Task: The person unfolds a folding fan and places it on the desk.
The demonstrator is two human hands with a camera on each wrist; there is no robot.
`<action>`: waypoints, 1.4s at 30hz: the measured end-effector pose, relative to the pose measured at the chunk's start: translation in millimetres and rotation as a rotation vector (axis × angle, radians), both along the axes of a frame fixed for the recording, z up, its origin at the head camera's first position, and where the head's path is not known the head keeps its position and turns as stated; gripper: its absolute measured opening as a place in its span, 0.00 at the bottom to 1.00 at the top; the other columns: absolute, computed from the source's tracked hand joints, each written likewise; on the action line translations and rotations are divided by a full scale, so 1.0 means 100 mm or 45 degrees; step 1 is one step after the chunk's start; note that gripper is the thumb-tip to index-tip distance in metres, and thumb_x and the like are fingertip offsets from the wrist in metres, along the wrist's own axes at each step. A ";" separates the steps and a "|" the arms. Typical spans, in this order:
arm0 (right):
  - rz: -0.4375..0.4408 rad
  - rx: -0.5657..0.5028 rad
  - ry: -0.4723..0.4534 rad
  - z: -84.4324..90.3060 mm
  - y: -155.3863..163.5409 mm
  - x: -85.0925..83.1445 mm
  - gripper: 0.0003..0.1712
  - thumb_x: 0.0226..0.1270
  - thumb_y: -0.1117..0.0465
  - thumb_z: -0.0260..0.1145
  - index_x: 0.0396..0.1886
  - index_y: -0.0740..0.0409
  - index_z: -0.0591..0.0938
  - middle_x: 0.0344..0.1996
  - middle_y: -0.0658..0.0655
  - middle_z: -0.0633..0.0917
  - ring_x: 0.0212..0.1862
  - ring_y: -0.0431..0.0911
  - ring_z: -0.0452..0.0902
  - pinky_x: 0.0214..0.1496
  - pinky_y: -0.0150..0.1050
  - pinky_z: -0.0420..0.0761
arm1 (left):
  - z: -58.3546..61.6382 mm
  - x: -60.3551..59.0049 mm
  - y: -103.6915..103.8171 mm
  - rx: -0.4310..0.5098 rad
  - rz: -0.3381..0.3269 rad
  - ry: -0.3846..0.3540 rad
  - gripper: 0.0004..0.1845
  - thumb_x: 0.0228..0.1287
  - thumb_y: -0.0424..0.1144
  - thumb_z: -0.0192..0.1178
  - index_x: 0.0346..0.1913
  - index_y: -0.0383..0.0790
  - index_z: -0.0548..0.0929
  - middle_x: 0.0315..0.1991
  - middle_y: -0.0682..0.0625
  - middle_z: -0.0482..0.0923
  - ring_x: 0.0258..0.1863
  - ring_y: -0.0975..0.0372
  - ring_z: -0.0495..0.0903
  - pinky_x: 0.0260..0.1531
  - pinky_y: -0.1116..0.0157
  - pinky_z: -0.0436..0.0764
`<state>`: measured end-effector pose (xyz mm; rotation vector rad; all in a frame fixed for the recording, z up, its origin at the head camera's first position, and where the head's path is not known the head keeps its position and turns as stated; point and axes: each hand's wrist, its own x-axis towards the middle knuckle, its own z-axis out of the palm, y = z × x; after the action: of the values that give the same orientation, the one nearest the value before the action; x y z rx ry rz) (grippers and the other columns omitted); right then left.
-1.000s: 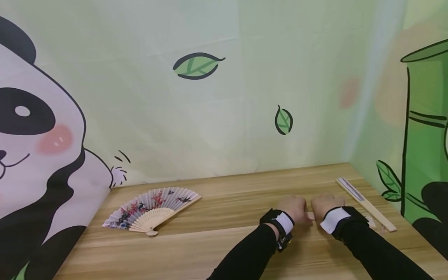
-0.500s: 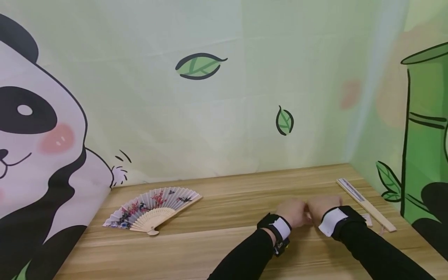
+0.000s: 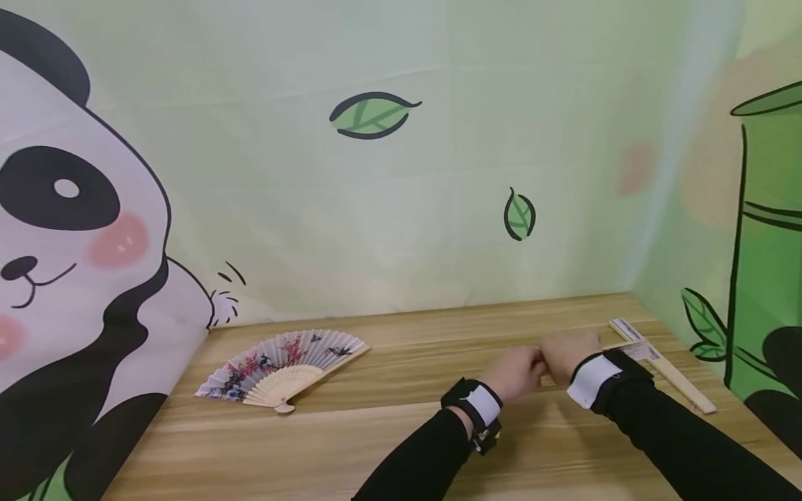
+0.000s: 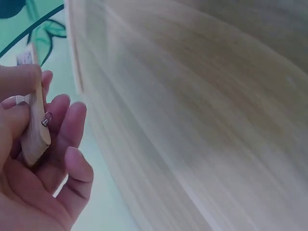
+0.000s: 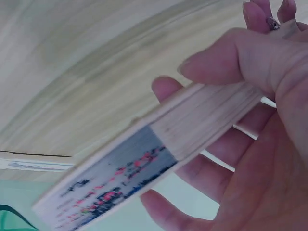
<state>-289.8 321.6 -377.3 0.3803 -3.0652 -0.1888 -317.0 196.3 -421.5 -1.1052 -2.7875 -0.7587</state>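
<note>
**Both hands on a closed fan at the right of the table**

A closed fan (image 5: 144,144) is held off the wooden table (image 3: 388,431) between the two hands, at the right side, near the green backdrop (image 3: 438,174).

The right hand (image 3: 567,351) grips the fan along its length: the thumb (image 5: 231,57) lies curled over the top edge of the wooden guard, and the fingers (image 5: 168,91) reach up from below, so the stack of slats sits across the palm side of the fingers. The printed paper end sticks out past the fingertips, away from the wrist.

The left hand (image 3: 516,369) holds the fan's pivot end. In the left wrist view the rounded wooden tip with its small metal rivet (image 4: 46,120) lies between the thumb on one face and the curled fingers (image 4: 72,125) on the other; it is a pinch rather than a full fist.

The two hands touch or nearly touch in the head view.

A second closed fan (image 3: 664,369) lies flat on the table just beyond the right wrist. An open fan (image 3: 282,365) with flowers lies well apart at the left.
</note>
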 end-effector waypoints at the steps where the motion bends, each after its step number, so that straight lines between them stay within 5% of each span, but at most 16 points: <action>1: 0.010 -0.002 0.018 0.01 -0.04 -0.02 0.12 0.56 0.66 0.68 0.17 0.50 0.78 0.22 0.51 0.81 0.26 0.48 0.75 0.34 0.64 0.74 | 0.01 -0.01 -0.04 0.037 -0.002 -0.043 0.10 0.74 0.38 0.54 0.37 0.43 0.83 0.23 0.59 0.74 0.23 0.69 0.72 0.24 0.76 0.70; 8: 0.072 0.008 0.195 -0.05 -0.36 -0.09 0.05 0.56 0.64 0.71 0.26 0.51 0.83 0.28 0.56 0.84 0.33 0.55 0.79 0.41 0.63 0.72 | -0.02 -0.09 -0.38 0.273 -0.002 -0.239 0.11 0.74 0.32 0.50 0.34 0.35 0.81 0.18 0.55 0.73 0.17 0.70 0.71 0.19 0.76 0.71; 11: 0.101 -0.023 0.306 -0.05 -0.56 -0.08 0.10 0.53 0.61 0.74 0.34 0.53 0.82 0.33 0.59 0.82 0.42 0.58 0.76 0.45 0.63 0.71 | -0.04 -0.13 -0.55 0.435 0.018 -0.341 0.12 0.73 0.29 0.48 0.32 0.32 0.80 0.18 0.52 0.74 0.16 0.67 0.72 0.18 0.74 0.72; 18: 0.067 -0.391 0.592 -0.02 -1.00 -0.06 0.09 0.60 0.60 0.67 0.37 0.59 0.78 0.37 0.61 0.78 0.47 0.59 0.71 0.46 0.60 0.68 | -0.04 -0.24 -0.98 0.789 0.180 -0.499 0.15 0.75 0.33 0.49 0.33 0.29 0.81 0.19 0.49 0.77 0.19 0.58 0.79 0.24 0.63 0.82; 21: 0.004 -0.632 0.535 0.00 -1.11 -0.07 0.05 0.64 0.60 0.61 0.33 0.57 0.79 0.27 0.56 0.79 0.33 0.53 0.74 0.34 0.52 0.69 | -0.03 -0.27 -1.14 0.961 0.250 -0.572 0.15 0.76 0.35 0.50 0.37 0.25 0.81 0.21 0.47 0.78 0.20 0.58 0.81 0.27 0.59 0.84; 25: -0.075 -0.998 0.381 -0.01 -1.19 -0.12 0.10 0.67 0.62 0.56 0.31 0.59 0.82 0.18 0.51 0.76 0.20 0.45 0.69 0.24 0.42 0.66 | 0.00 -0.24 -1.34 1.143 0.328 -0.611 0.18 0.77 0.39 0.50 0.38 0.26 0.81 0.23 0.47 0.81 0.22 0.61 0.83 0.19 0.70 0.74; 28: -0.104 -1.257 0.255 -0.06 -1.25 -0.17 0.13 0.70 0.62 0.54 0.32 0.62 0.83 0.18 0.52 0.76 0.20 0.44 0.69 0.21 0.38 0.66 | -0.01 -0.17 -1.48 1.249 0.366 -0.646 0.17 0.77 0.41 0.49 0.39 0.29 0.81 0.26 0.48 0.82 0.24 0.63 0.83 0.19 0.73 0.66; 35: -0.147 -1.872 -0.178 -0.12 -1.50 -0.26 0.18 0.77 0.58 0.50 0.48 0.68 0.80 0.25 0.55 0.76 0.23 0.44 0.72 0.22 0.34 0.69 | -0.01 -0.07 -1.75 1.412 0.401 -0.723 0.17 0.78 0.43 0.48 0.42 0.30 0.80 0.28 0.50 0.82 0.27 0.64 0.83 0.24 0.72 0.69; 42: -0.097 -2.092 -0.266 -0.14 -1.75 -0.30 0.20 0.79 0.55 0.51 0.46 0.68 0.80 0.21 0.52 0.71 0.22 0.43 0.67 0.23 0.33 0.66 | 0.02 0.03 -1.86 1.535 0.418 -0.771 0.16 0.78 0.41 0.47 0.41 0.30 0.79 0.27 0.50 0.82 0.27 0.64 0.83 0.25 0.72 0.71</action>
<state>-319.8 146.8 -391.7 0.1187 -2.2455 2.1603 -313.9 10.0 -419.7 -0.1768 -1.9346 -2.4620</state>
